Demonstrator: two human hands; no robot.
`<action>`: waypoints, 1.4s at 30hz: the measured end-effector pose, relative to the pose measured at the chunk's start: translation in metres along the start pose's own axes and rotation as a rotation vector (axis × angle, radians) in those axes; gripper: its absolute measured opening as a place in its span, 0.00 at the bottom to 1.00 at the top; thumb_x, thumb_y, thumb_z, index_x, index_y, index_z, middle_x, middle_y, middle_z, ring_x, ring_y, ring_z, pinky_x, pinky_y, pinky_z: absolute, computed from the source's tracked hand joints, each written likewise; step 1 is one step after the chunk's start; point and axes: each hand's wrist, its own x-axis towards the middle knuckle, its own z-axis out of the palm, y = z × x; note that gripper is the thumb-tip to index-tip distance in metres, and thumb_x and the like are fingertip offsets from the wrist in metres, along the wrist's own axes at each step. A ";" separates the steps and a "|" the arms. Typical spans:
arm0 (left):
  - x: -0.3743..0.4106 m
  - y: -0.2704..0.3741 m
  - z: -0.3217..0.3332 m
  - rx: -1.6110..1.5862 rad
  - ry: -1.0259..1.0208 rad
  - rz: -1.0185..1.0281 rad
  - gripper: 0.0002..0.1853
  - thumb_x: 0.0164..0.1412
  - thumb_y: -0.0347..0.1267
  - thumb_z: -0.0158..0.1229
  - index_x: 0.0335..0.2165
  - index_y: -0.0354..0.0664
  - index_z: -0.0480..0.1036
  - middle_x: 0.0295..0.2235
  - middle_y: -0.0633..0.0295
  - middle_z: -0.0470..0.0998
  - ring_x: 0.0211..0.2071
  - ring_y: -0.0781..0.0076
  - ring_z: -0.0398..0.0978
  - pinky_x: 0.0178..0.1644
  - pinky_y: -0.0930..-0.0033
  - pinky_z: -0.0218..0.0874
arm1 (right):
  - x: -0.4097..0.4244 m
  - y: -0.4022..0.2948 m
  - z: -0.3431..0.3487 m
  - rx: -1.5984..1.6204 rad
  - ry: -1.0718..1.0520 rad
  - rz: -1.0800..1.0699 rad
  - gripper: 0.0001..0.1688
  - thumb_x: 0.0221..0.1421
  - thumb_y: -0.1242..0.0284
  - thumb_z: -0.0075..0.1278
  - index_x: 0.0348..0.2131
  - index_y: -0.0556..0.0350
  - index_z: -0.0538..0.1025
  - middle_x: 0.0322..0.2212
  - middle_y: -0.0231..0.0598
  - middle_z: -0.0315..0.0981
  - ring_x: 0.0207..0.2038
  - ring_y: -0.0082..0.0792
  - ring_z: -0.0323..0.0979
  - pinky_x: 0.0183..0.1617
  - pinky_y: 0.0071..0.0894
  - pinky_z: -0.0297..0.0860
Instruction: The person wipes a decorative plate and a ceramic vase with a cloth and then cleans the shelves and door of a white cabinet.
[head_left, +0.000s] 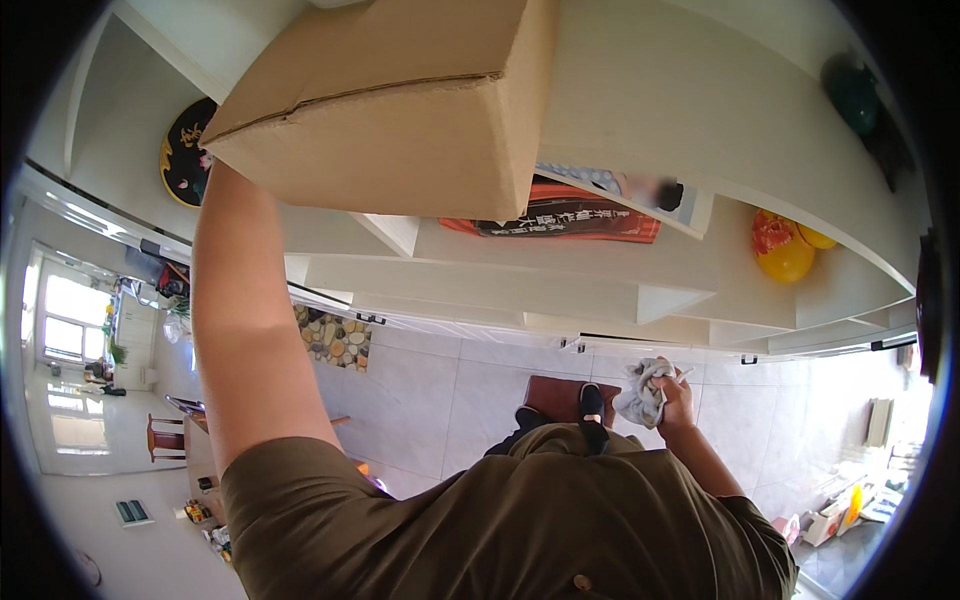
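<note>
My right hand (676, 401) hangs low beside my body, its fingers closed around a crumpled grey-white cloth (643, 391). My left arm reaches up at the left, and its hand is hidden behind a large brown cardboard box (375, 150). Whether that hand touches the box cannot be seen. The box is close to the camera, in front of a white shelf unit (480, 279). Below, my feet in black shoes (592, 400) rest on a dark red padded stool (551, 397).
On the shelves are a round black decorative plate (186, 154), a red-and-black printed package (577, 214), yellow rounded ornaments (784, 251) and a dark green object (851, 94). A pebble-patterned mat (334, 337) lies on the tiled floor (420, 382). A wooden chair (165, 437) is at the left.
</note>
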 end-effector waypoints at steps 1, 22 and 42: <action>-0.001 -0.001 0.001 -0.005 -0.001 0.000 0.32 0.53 0.42 0.58 0.51 0.31 0.64 0.47 0.52 0.71 0.49 0.63 0.69 0.53 0.65 0.58 | -0.001 0.002 0.000 0.000 -0.003 0.005 0.30 0.46 0.79 0.46 0.52 0.64 0.63 0.39 0.44 0.71 0.41 0.36 0.71 0.46 0.34 0.69; -0.133 -0.035 -0.121 0.273 -0.061 0.213 0.23 0.62 0.41 0.50 0.50 0.36 0.66 0.48 0.56 0.71 0.50 0.66 0.68 0.55 0.66 0.56 | 0.101 -0.001 0.113 -1.267 0.195 -0.910 0.34 0.46 0.75 0.49 0.55 0.58 0.62 0.48 0.50 0.67 0.50 0.45 0.66 0.54 0.38 0.64; -0.929 -0.140 -0.328 0.978 0.249 -1.754 0.33 0.52 0.47 0.57 0.47 0.31 0.68 0.47 0.40 0.71 0.51 0.48 0.68 0.54 0.59 0.60 | 0.271 0.073 0.029 -1.981 0.107 -1.046 0.41 0.54 0.54 0.42 0.54 0.74 0.60 0.56 0.65 0.54 0.61 0.56 0.50 0.65 0.44 0.48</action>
